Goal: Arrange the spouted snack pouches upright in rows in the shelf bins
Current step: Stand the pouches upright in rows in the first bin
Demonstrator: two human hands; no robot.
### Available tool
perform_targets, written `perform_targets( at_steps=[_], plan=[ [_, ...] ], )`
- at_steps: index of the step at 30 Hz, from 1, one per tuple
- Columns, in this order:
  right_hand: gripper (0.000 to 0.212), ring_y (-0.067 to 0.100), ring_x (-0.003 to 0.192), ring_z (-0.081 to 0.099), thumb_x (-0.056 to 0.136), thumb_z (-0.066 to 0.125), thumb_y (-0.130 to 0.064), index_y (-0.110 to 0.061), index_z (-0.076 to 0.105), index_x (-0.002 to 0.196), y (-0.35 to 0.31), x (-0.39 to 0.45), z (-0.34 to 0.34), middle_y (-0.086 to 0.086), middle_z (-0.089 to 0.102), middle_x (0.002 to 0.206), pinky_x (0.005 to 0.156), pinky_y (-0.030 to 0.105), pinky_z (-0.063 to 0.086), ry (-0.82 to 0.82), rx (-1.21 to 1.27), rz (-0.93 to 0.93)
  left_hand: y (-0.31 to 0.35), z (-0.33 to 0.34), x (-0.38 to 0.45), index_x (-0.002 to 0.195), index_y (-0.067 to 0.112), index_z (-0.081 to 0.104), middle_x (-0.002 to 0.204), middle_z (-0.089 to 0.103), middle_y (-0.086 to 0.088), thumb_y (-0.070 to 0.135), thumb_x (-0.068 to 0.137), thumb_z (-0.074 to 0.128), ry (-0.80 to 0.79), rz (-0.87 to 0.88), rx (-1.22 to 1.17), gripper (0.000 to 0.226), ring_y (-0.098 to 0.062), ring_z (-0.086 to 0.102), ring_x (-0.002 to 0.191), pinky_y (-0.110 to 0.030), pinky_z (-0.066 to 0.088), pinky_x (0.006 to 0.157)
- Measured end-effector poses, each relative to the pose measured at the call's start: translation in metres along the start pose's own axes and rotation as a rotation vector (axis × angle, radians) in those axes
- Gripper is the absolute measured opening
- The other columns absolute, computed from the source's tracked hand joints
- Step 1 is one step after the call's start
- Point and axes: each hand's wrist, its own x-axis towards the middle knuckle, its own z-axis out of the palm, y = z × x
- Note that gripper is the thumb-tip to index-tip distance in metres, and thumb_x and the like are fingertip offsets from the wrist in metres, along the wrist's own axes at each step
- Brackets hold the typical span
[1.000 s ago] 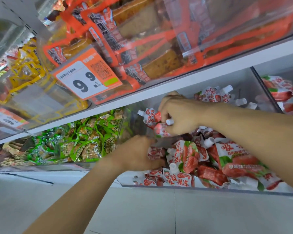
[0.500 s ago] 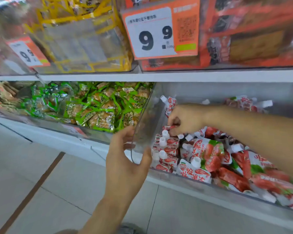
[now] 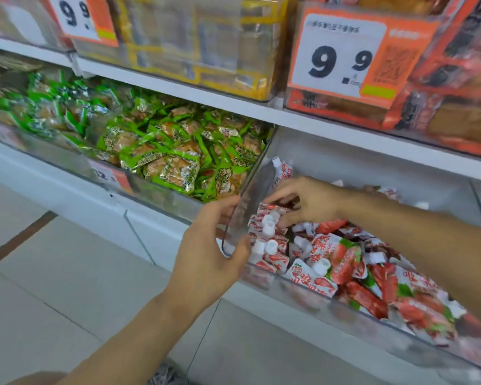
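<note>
The single head-worn camera looks forward and down from close range, tilted, at the clear shelf bin (image 3: 328, 298) in the lower right. Both forearms enter from the bottom edge, the upper shelf (image 3: 178, 88) crosses the top, and floor fills the lower left.

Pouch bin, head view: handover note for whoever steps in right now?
Left hand: grip on the front-left corner of the clear pouch bin, thumb and fingers round the wall edge.
Right hand: inside the bin, fingers curled on the tops of the small spouted pouches at the left wall.
Done: a short block of small pouches stands caps-up along that left wall.
Left: the larger strawberry pouches and the rest to the right lie jumbled flat; stand them in rows.
</note>
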Motion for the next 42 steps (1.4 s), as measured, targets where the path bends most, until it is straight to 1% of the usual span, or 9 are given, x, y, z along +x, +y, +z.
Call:
perform_targets(
  at_steps=[3, 6, 11, 17, 19, 22, 31, 38, 42],
  plan=[
    [0.029, 0.008, 0.083, 0.056, 0.091, 0.066, -0.033, -0.009, 0.073, 0.107, -0.008, 0.000, 0.007, 0.005, 0.065, 0.093, 0.073, 0.023, 0.045, 0.072, -0.057, -0.032, 0.001, 0.002, -0.001, 0.129, 0.022, 0.053, 0.114, 0.063, 0.013, 0.010, 0.078, 0.074, 0.014, -0.005, 0.012, 0.057, -0.003, 0.060, 0.103, -0.023, 0.051, 0.087],
    [0.037, 0.015, 0.063, 0.042, 0.100, 0.052, -0.030, 0.001, 0.052, 0.080, -0.007, 0.000, 0.005, 0.016, 0.049, 0.070, 0.064, 0.033, 0.038, 0.140, -0.032, 0.052, 0.000, 0.002, -0.003, 0.132, 0.023, 0.050, 0.117, 0.061, 0.012, 0.014, 0.078, 0.074, -0.001, 0.005, 0.012, 0.060, -0.003, 0.059, 0.106, -0.024, 0.051, 0.088],
    [0.033, 0.035, 0.098, 0.060, 0.102, 0.044, -0.036, -0.004, 0.049, 0.111, -0.005, 0.001, 0.016, 0.023, 0.060, 0.107, 0.087, 0.056, 0.052, 0.057, 0.117, 0.203, -0.001, 0.000, -0.007, 0.140, 0.028, 0.039, 0.127, 0.052, 0.015, 0.031, 0.079, 0.077, -0.084, 0.013, 0.009, 0.072, -0.003, 0.054, 0.116, -0.024, 0.048, 0.093],
    [0.042, 0.027, 0.136, 0.043, 0.100, 0.049, -0.010, -0.014, 0.044, 0.141, -0.010, -0.001, 0.016, 0.011, 0.046, 0.146, 0.112, 0.048, 0.038, -0.142, 0.561, 0.272, -0.002, 0.003, -0.008, 0.139, 0.042, 0.026, 0.133, 0.044, 0.014, 0.042, 0.065, 0.086, -0.180, 0.005, -0.010, 0.096, -0.001, 0.045, 0.125, -0.007, 0.035, 0.097],
    [0.046, 0.017, 0.126, 0.051, 0.097, 0.053, -0.008, -0.021, 0.047, 0.141, -0.012, -0.007, 0.004, 0.001, 0.052, 0.140, 0.106, 0.036, 0.044, -0.215, 0.389, 0.256, -0.004, 0.001, -0.008, 0.141, 0.042, 0.025, 0.135, 0.043, 0.016, 0.046, 0.060, 0.088, -0.205, -0.008, -0.017, 0.102, -0.002, 0.046, 0.125, -0.009, 0.037, 0.098],
    [0.056, 0.014, 0.108, 0.061, 0.091, 0.064, -0.011, -0.022, 0.044, 0.143, -0.023, -0.024, -0.019, 0.000, 0.055, 0.134, 0.084, 0.025, 0.051, -0.066, 0.046, 0.226, -0.006, -0.002, -0.010, 0.142, 0.048, 0.022, 0.135, 0.042, 0.019, 0.045, 0.055, 0.091, -0.220, -0.010, -0.010, 0.111, 0.002, 0.044, 0.126, -0.007, 0.037, 0.098],
    [0.051, 0.015, 0.084, 0.073, 0.062, 0.093, -0.023, -0.017, 0.069, 0.106, -0.033, -0.059, 0.001, -0.001, 0.074, 0.101, 0.079, 0.034, 0.061, -0.154, 0.241, 0.216, -0.005, 0.001, -0.010, 0.143, 0.045, 0.028, 0.132, 0.045, 0.020, 0.040, 0.052, 0.093, -0.178, -0.018, 0.021, 0.112, 0.006, 0.047, 0.121, -0.009, 0.040, 0.097],
    [0.042, 0.018, 0.075, 0.073, 0.063, 0.093, -0.025, -0.015, 0.069, 0.096, -0.041, -0.047, 0.031, 0.000, 0.075, 0.079, 0.076, 0.038, 0.061, 0.025, 0.282, 0.164, -0.005, 0.001, -0.010, 0.142, 0.046, 0.029, 0.131, 0.046, 0.020, 0.039, 0.051, 0.093, -0.170, -0.024, 0.027, 0.111, 0.003, 0.049, 0.119, -0.005, 0.040, 0.092],
    [0.040, 0.014, 0.080, 0.073, 0.069, 0.089, -0.028, -0.016, 0.070, 0.103, -0.038, -0.053, 0.030, -0.001, 0.075, 0.088, 0.077, 0.033, 0.060, 0.016, 0.286, 0.120, -0.004, 0.001, -0.009, 0.141, 0.043, 0.032, 0.132, 0.048, 0.020, 0.039, 0.049, 0.094, -0.169, -0.033, 0.032, 0.111, 0.003, 0.051, 0.117, -0.008, 0.042, 0.093]
  ],
)
